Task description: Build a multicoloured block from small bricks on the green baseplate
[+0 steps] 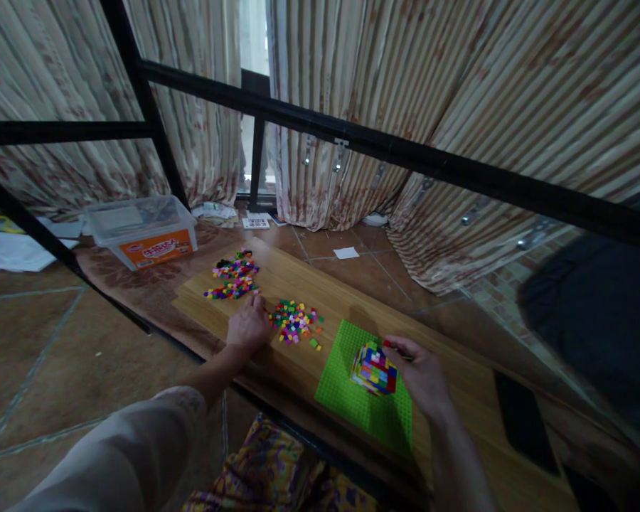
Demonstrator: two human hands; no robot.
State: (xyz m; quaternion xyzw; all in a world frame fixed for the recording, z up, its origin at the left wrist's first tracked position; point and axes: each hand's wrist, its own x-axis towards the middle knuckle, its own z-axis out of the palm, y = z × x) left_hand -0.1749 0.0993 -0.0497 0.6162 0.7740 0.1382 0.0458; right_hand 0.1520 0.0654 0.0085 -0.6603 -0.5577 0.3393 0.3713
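Your curled left hand (249, 326) touches the nearer of two brick piles (294, 321), your right hand (422, 375) pinches one red brick (388, 345) beside one tower (374, 368) on one green plate (363, 412)

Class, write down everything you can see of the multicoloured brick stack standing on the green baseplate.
The brick stack is a roughly cubic block of small plastic-looking bricks in red, blue, yellow, green and purple, layered several rows high. It sits upright near the middle of the green baseplate, which lies on the wooden board. The right hand touches its upper far corner.
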